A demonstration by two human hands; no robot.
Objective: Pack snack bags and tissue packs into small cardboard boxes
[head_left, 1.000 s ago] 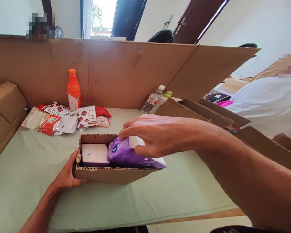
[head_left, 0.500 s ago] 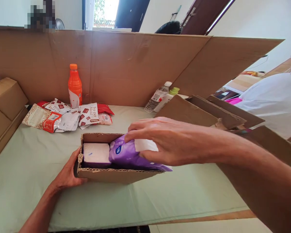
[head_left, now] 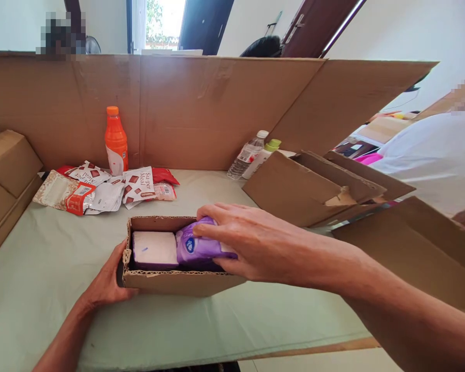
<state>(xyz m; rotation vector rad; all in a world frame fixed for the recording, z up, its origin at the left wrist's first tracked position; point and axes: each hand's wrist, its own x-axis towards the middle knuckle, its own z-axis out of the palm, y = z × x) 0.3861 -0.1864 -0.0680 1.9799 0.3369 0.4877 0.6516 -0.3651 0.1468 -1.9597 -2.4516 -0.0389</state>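
Observation:
An open cardboard box [head_left: 186,284] stands on the pale green cloth [head_left: 294,320] in front of me. My left hand [head_left: 110,276] is wrapped around the box's left end. Inside, at the left, sits a pack with a white face [head_left: 155,247] and a purple edge. Beside it lies a purple tissue pack [head_left: 197,245] with a blue oval logo, mostly down in the box's opening. My right hand [head_left: 236,240] is closed over the right part of that tissue pack, hiding its right end and the box's right end.
Behind the box lie several snack pouches [head_left: 139,187] and an orange bottle [head_left: 116,142]. A clear bottle [head_left: 248,155] leans near an open carton [head_left: 294,186] on the right. Cardboard panels [head_left: 201,113] wall the back. A person in white [head_left: 434,155] is at far right.
My right hand has moved slightly left and down, bringing the tissue pack further into the box. Its loose purple edge no longer sticks out at the right. The left hand keeps its hold.

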